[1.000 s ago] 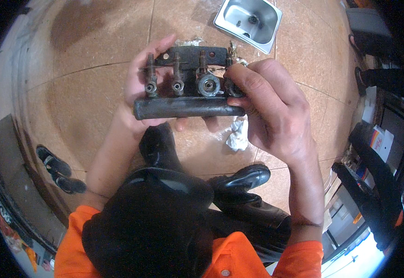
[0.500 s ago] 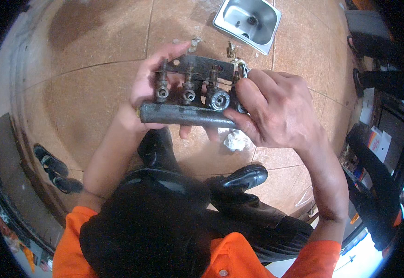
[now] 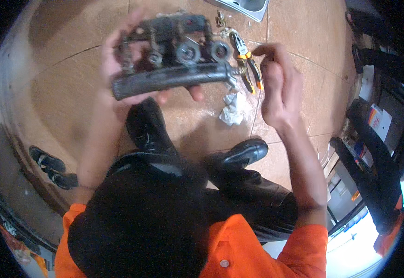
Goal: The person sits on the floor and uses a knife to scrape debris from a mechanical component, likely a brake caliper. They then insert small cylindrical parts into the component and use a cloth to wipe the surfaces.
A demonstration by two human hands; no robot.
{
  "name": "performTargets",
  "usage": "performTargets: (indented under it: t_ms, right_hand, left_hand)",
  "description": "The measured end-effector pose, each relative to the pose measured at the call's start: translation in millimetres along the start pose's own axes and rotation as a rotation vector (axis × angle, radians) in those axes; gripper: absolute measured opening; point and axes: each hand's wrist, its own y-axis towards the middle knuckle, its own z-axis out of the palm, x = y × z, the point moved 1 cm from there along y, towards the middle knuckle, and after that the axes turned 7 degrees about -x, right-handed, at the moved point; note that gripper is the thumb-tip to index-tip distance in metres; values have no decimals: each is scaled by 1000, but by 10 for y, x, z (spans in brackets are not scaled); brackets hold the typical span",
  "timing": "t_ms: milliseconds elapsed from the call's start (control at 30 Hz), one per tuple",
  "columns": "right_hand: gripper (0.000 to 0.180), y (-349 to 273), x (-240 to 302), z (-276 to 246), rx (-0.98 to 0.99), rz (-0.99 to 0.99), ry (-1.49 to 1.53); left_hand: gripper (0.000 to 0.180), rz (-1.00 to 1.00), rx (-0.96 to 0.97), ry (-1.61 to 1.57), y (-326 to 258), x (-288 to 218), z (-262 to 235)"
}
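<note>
My left hand (image 3: 113, 55) is wrapped around a dark metal gas valve manifold (image 3: 172, 79), held up above the floor. It is a thick pipe with several valves in a row and a flat bracket behind them. Some motion blur softens it, and part of the hand is hidden behind it. A small fitting pokes out of the pipe's right end. To the right, my right hand (image 3: 283, 85) is apart from the manifold, fingers loosely bent, with nothing visible in it. Nearest to it lie pliers (image 3: 248, 62) with orange-and-black handles on the floor.
Crumpled white tissue (image 3: 233, 109) and a small brass-coloured fitting (image 3: 220, 18) lie on the tiled floor. A steel basin (image 3: 246, 8) stands at the far edge. Sandals (image 3: 53, 166) lie at left. Another person's dark-clothed legs (image 3: 373, 139) are at right, near a white box (image 3: 380, 121).
My right hand has let go of the manifold's right end and moved off to the right. The left hand has carried the manifold left and farther away, and the pliers have come into view.
</note>
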Motion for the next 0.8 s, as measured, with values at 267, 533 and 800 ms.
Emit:
performTargets:
  t_ms: [267,533,800]
  right_hand:
    - [27,-1101,-1077,825,322,344,-346]
    - [28,-418,-668,225,12,344,504]
    - [39,101,347,-368,-162,-389,276]
  left_hand:
    - [95,-81,74,-84,-75,-215,297]
    - [93,-216,71,-156,-33,-224,583]
    - [84,13,114,135,-80,-207,409]
